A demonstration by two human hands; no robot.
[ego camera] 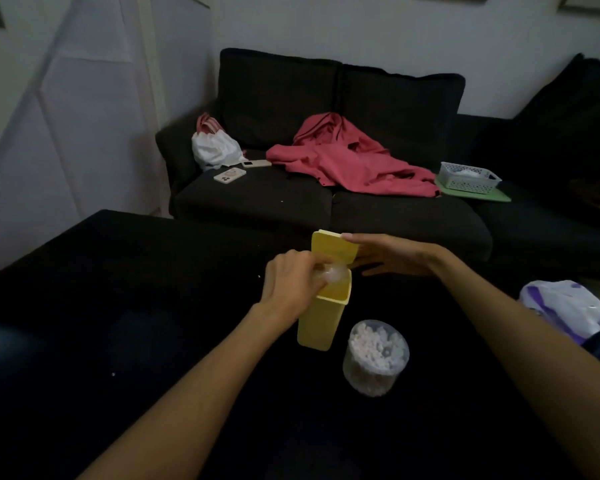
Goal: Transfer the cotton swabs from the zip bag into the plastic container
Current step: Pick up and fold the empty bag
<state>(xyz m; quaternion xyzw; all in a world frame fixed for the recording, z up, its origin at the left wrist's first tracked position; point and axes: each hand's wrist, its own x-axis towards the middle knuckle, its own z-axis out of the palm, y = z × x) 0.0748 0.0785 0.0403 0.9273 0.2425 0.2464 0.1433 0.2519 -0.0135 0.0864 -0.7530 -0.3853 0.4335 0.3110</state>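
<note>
A round clear plastic container (376, 355) stands upright on the black table (118, 306), packed with white-tipped cotton swabs. Just left of it and further back is a tall yellow bin (317, 327) with its flip lid (331, 249) raised. My left hand (291, 282) is closed on a crumpled clear zip bag (333, 273) and holds it at the bin's open mouth. My right hand (395, 254) reaches in from the right, thumb tip on the lid's top edge and fingers behind it, holding the lid up.
A purple-and-white plastic package (568, 306) lies at the table's right edge. Beyond the table stands a dark sofa (326, 209) with a pink jacket (347, 161), a white bag (215, 150), two phones (229, 175) and a mesh basket (468, 176).
</note>
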